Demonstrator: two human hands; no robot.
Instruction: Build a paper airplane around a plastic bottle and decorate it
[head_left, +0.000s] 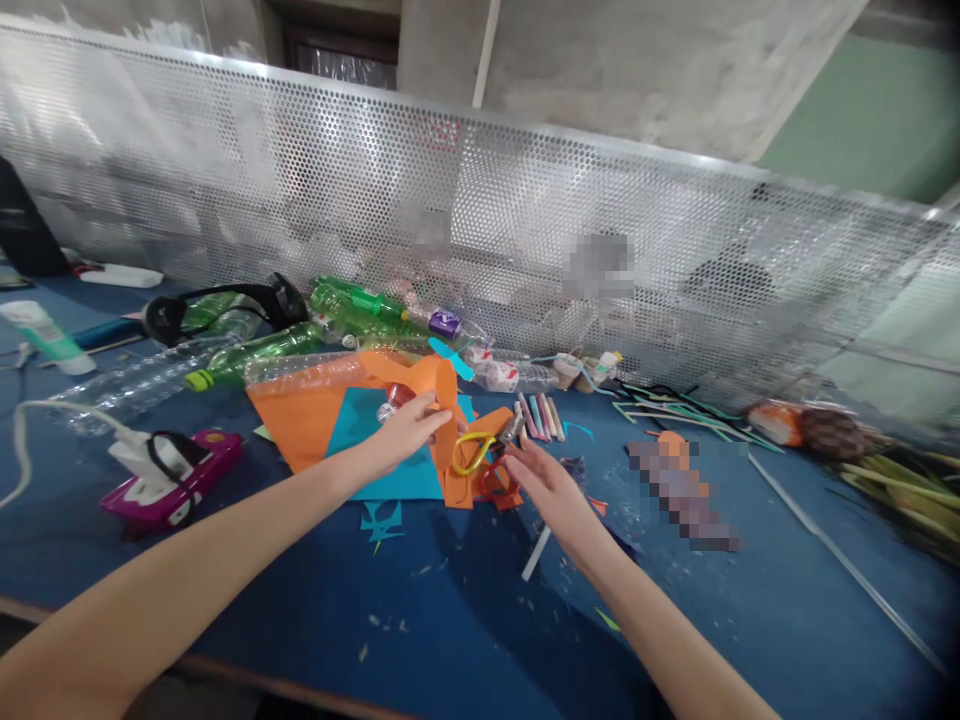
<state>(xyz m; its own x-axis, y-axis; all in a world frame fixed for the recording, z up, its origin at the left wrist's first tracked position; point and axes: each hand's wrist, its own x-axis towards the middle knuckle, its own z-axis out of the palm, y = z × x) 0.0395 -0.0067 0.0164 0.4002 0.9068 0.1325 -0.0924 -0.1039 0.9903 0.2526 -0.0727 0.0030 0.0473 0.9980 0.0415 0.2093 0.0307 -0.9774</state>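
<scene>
My left hand [412, 428] is closed on a cut orange paper piece [445, 410], held above the blue sheet [352, 445]. To its right, my right hand [541, 480] reaches over scissors with yellow handles [471, 453] and a second pair with red handles [496, 482]. Its fingers are apart and bent, with the tips beside the red handles; a firm hold cannot be made out. Orange paper scraps [459, 488] lie under the scissors. A larger orange sheet [300, 415] rests left of the blue one.
Green bottles [262, 352] and clear bottles [517, 376] line the back, before a perforated metal screen [360, 190]. A magenta power strip [202, 465] is at left. Several chalk-like sticks [541, 417], green strips [667, 412] and a thin rod [832, 545] lie right.
</scene>
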